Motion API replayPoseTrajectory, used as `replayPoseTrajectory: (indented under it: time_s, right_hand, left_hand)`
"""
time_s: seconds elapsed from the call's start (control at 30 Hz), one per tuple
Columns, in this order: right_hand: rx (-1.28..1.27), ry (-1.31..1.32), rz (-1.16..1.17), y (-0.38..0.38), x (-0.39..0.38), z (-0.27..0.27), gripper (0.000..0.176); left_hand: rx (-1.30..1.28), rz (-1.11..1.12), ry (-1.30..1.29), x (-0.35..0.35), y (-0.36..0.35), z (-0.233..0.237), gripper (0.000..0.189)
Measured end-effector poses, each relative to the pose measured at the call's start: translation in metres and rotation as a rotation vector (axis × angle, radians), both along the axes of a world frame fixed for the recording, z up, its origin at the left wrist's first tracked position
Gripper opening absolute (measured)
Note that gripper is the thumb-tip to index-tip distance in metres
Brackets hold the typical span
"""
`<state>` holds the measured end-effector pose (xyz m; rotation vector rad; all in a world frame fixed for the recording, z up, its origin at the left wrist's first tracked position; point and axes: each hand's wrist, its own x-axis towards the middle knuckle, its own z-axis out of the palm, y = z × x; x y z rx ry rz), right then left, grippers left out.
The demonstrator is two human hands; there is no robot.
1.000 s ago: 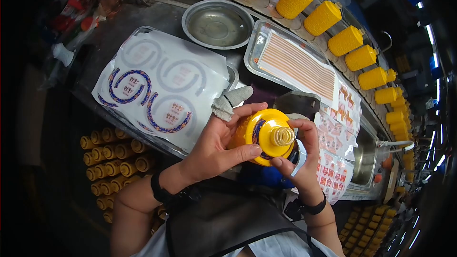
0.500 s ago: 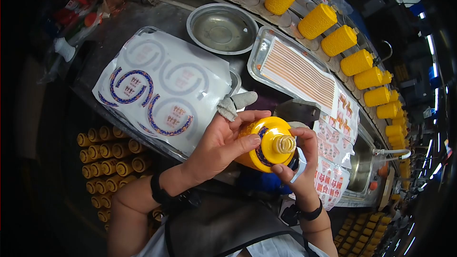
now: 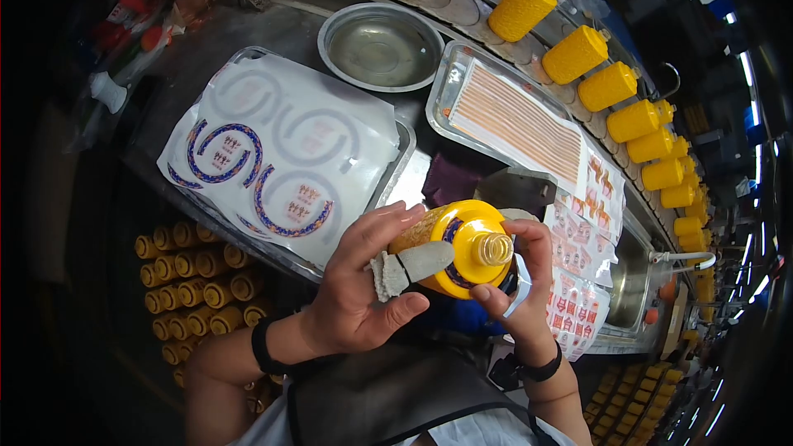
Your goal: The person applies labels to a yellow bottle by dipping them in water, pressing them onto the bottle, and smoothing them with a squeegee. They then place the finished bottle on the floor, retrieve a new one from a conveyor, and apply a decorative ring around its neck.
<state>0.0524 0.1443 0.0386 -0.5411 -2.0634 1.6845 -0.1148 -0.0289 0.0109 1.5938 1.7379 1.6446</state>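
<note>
A yellow bottle with a clear threaded glass neck is tilted toward the camera between my hands. A dark blue patterned strip curves around its shoulder. My right hand grips the bottle from the right; a pale blue-white strip shows between its fingers and the bottle. My left hand lies against the bottle's left side, thumb apart, with a grey cloth cover on one finger touching the shoulder over the patterned strip. A white sheet of blue patterned arcs and red prints lies on a tray to the left.
A metal bowl stands behind. A tray holds a striped sheet. Near my right hand are a dark scraper and red-printed sheets. Yellow bottles line the conveyor; a sink is at the right.
My left hand has turned, its thumb leaving the bottle and the covered finger coming down onto the shoulder. The bottles on the conveyor have shifted. My right hand keeps its grip.
</note>
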Motion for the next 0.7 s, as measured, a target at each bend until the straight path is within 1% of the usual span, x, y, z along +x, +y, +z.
replayPoseTrajectory:
  time_s: [0.03,0.07,0.13,0.27,0.3,0.4,0.47,0.53,0.6,0.7]
  right_hand:
    - [0.029,0.003,0.006,0.001,0.000,-0.002,0.074]
    - [0.059,0.010,0.015,0.002,-0.001,-0.003,0.073]
    - [0.062,0.009,0.012,0.002,-0.002,-0.003,0.074]
    - [0.091,0.003,0.002,0.002,-0.002,-0.002,0.073]
    - [0.090,0.004,0.003,0.000,-0.002,-0.002,0.073]
    - [0.060,0.017,0.005,0.002,-0.002,-0.001,0.072]
    - [-0.002,0.042,0.003,0.001,-0.001,-0.003,0.072]
    - [0.023,0.022,0.016,0.003,-0.003,-0.002,0.072]
    - [-0.055,0.109,-0.008,0.001,-0.002,-0.009,0.070]
    - [0.095,0.118,-0.003,0.005,0.001,-0.012,0.067]
  left_hand:
    - [0.038,0.044,-0.064,0.002,0.005,0.002,0.054]
    - [0.080,0.087,-0.127,0.004,0.009,0.004,0.045]
    - [0.069,0.066,-0.126,-0.006,0.020,0.003,0.043]
    - [0.011,-0.078,-0.267,-0.021,0.051,0.005,0.037]
    - [0.019,-0.085,-0.251,-0.021,0.050,0.006,0.036]
    - [0.051,0.042,0.066,-0.021,0.039,0.011,0.038]
    - [0.046,0.091,0.101,-0.008,0.023,0.009,0.042]
    - [0.027,0.140,0.169,0.003,0.011,0.007,0.042]
    - [0.007,0.183,0.253,0.011,0.002,0.008,0.042]
    - [-0.026,0.206,0.356,0.020,-0.005,0.017,0.038]
